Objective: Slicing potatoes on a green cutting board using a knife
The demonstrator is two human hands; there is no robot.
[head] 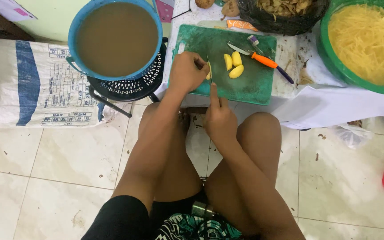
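My left hand presses a peeled yellow potato piece down on the green cutting board. My right hand grips a knife whose thin blade stands edge-on into that piece, index finger along its spine. Three more yellow potato pieces lie just right of the blade. An orange-handled peeler rests on the board's far right part. My bare knees are below the board.
A blue basin of murky brown water sits on a black stool at left. A green bowl of shredded yellow potato is at right; a black bag of peelings behind. A white sack lies on the tiled floor.
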